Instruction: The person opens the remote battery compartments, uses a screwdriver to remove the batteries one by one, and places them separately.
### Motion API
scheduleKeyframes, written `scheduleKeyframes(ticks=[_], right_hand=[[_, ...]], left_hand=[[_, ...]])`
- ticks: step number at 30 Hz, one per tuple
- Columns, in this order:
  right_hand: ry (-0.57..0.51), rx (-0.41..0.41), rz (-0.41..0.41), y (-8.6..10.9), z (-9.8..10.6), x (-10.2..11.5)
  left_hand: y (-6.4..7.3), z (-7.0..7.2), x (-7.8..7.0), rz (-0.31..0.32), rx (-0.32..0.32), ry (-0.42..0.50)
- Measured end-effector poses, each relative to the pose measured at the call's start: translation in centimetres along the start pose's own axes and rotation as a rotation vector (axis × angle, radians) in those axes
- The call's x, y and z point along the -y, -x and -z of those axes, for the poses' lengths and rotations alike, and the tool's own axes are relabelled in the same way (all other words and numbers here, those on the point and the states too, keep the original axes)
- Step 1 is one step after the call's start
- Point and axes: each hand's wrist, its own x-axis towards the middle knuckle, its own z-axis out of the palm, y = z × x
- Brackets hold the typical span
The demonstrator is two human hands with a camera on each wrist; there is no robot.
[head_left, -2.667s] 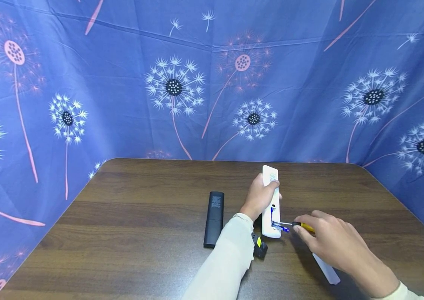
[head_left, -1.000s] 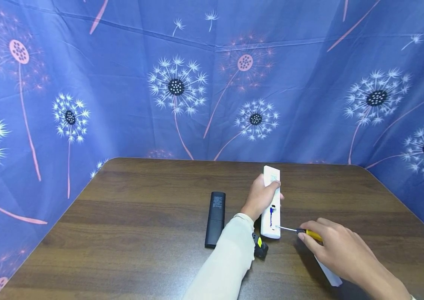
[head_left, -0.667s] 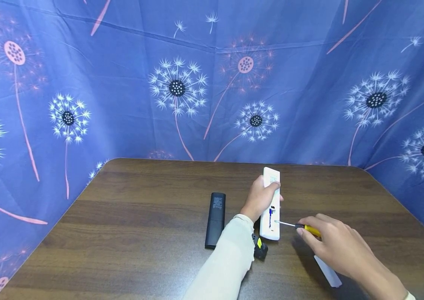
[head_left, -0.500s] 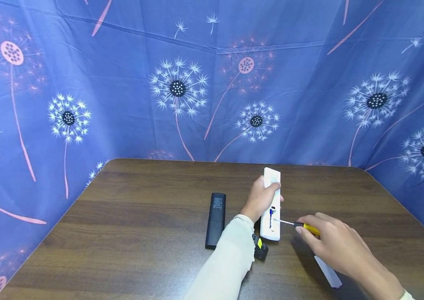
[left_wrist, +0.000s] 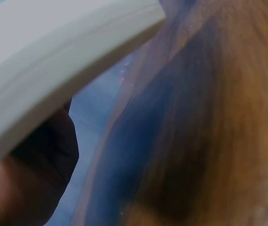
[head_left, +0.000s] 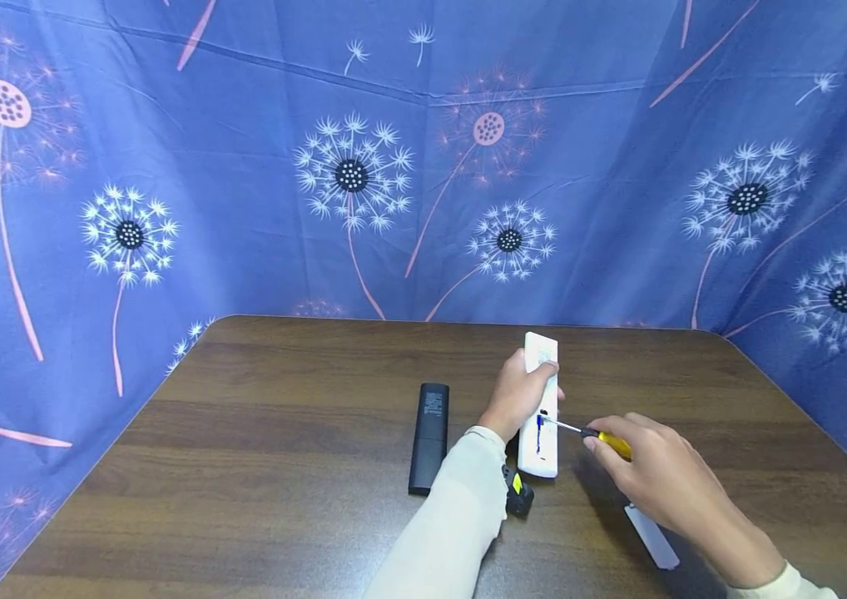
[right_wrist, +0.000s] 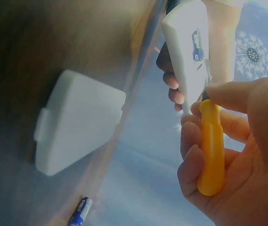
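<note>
A blue curtain printed with white and pink dandelions hangs behind a brown wood-grain bench with rounded far corners. Over the bench, the left hand grips a white remote control, back side up: the thumb lies across the upper part of the back, and the fingers curl round behind it. The right hand pinches a yellow-handled screwdriver — thumb and fingers closed round the handle near its black neck. Its metal shaft reaches left into the uncovered battery compartment, the tip by the upper end of a blue battery; whether tip and battery touch, I cannot tell.

That battery carries white lettering, too blurred to read, as does a second blue battery loose on the bench, seen from the right wrist. A small printed patch sits near the white remote's upper end, beside the thumb — illegible. The black remote control lies left of the left forearm, back up, its block of pale print too fine to make out. A white battery cover rests on the bench near the right wrist.
</note>
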Motion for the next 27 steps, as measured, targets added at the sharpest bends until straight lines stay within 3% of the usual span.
scheduleKeyframes(ticks=[5,18,27], right_hand=[[0.011,-0.001,0.007,0.06,-0.22,-0.11],[0.076,0.019,0.014,-0.55,0.04,0.50],[0.123,-0.027,0.085,-0.53,-0.20,0.42]], left_hand=[[0.09,0.11,0.10,-0.011,0.028,0.019],[-0.05,-0.03,0.07,-0.005,-0.004,0.073],[0.06,-0.06,-0.02,0.015,-0.007,0.069]])
